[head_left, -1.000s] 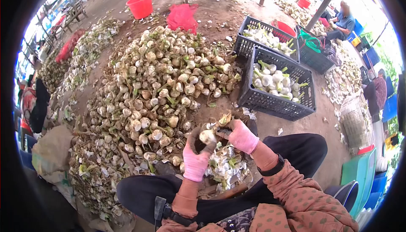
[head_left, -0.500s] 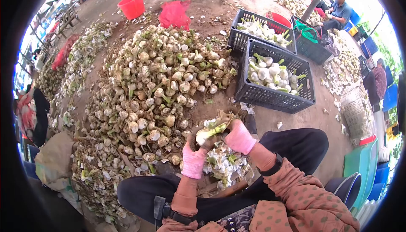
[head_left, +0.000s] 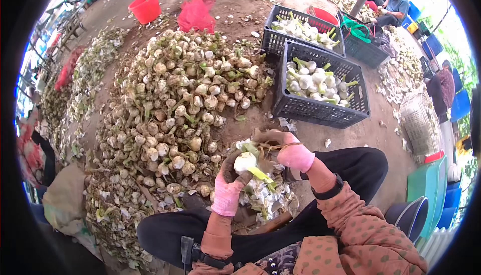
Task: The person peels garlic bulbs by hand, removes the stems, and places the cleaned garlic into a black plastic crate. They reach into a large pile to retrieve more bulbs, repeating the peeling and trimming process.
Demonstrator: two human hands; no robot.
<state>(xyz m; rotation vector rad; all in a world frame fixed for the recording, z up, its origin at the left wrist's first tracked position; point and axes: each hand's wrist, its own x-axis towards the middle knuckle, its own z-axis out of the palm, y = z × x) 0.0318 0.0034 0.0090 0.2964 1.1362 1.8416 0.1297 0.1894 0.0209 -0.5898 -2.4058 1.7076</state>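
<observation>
Nearly bare, one garlic bulb sits in my grip, and plenty wait in the heap

The garlic bulb (head_left: 245,161) is in my left hand (head_left: 226,190), low in front of me, above my crossed legs. My left fingers and thumb curve round it in a fairly narrow hold, and its green stem (head_left: 261,174) slants down and away to the right. My right hand (head_left: 295,155) is just beside it, fingers bent inward, with stringy dry skin at them; they are blurred, so I cannot tell whether they pinch it or how wide they stand.

The bulb shows white, so I judge its peeling close to done, though leafy husk (head_left: 249,147) lies against its upper side. Below my hands are loose skins (head_left: 273,199). To the left and ahead spreads the heap of brownish, soiled bulbs (head_left: 170,94), by my reckoning the work that is left, and it is large.

Ahead to the right, the near crate (head_left: 320,116) holds clean white bulbs with stems, well below its rim; the crate behind it (head_left: 273,42) has more. Those look finished. Farther out are a red net (head_left: 196,15), a red bucket (head_left: 145,8) and, at the far right, another person (head_left: 396,5), seated.
</observation>
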